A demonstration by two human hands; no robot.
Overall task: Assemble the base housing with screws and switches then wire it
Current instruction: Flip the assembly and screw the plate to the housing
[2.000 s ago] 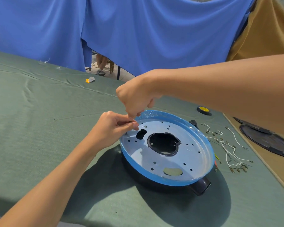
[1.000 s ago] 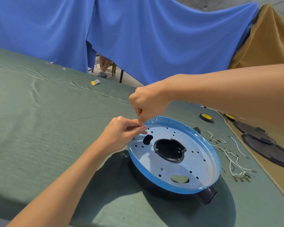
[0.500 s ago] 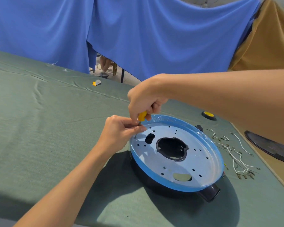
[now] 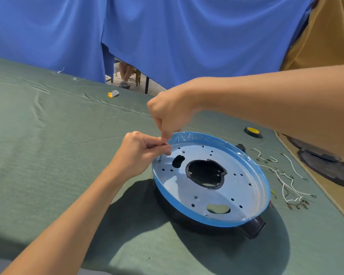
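Note:
The base housing [image 4: 213, 197] is a round black shell under a pale perforated plate with a blue film-covered rim, lying on the green cloth. My left hand [image 4: 139, 153] is at the plate's left edge and pinches a thin metal shaft [image 4: 159, 158] that stands in a hole there. Directly above it, my right hand [image 4: 171, 114] is curled into a fist round the tool's handle, which the fingers hide. A bundle of white wires with terminals [image 4: 286, 181] lies to the right of the housing.
A black-and-yellow tape roll [image 4: 252, 131] sits behind the housing. Dark round discs [image 4: 326, 167] lie on the tan surface at far right. A small yellow-and-white scrap [image 4: 112, 94] lies far back. A black stub [image 4: 252, 228] sticks out of the housing's front.
Both hands stay at the plate's left edge. The yellow handle seen under my right fist half a second ago is now hidden by the fingers.

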